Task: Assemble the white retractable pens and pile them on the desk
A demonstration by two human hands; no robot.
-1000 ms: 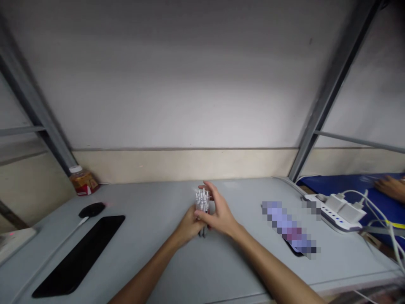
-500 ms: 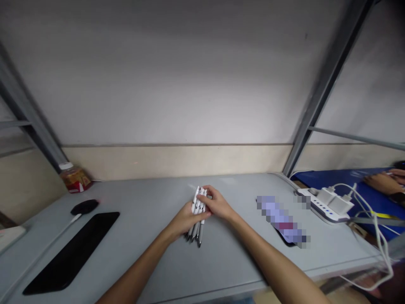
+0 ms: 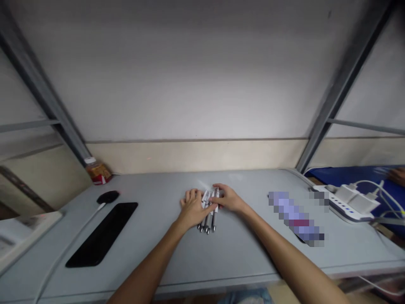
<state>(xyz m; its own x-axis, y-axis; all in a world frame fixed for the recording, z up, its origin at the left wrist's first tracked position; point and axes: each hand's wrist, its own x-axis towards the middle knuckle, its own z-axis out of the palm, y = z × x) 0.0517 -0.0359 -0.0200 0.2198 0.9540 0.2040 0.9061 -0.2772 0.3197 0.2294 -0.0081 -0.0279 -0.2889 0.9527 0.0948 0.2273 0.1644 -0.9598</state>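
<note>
Several white and grey pens (image 3: 208, 223) lie side by side on the grey desk (image 3: 240, 249), their dark tips pointing toward me. My left hand (image 3: 191, 212) is at their left side, its fingers apart on the desk and its thumb reaching across the pens. From the right, my right hand (image 3: 230, 199) has its thumb and fingers closed around the upper part of the pens. The hands cover part of the bundle's middle.
At left are a black phone-like slab (image 3: 103, 234), a black round object (image 3: 108, 197) with a white cable, and a bottle (image 3: 98, 171). To the right lie a blurred-screen phone (image 3: 294, 217) and a power strip (image 3: 344, 207). Another person's hand (image 3: 397, 175) shows far right.
The pens have come down from my hands onto the desk and fanned slightly. My left fingers have unwrapped and spread to the left. The view has turned a little left.
</note>
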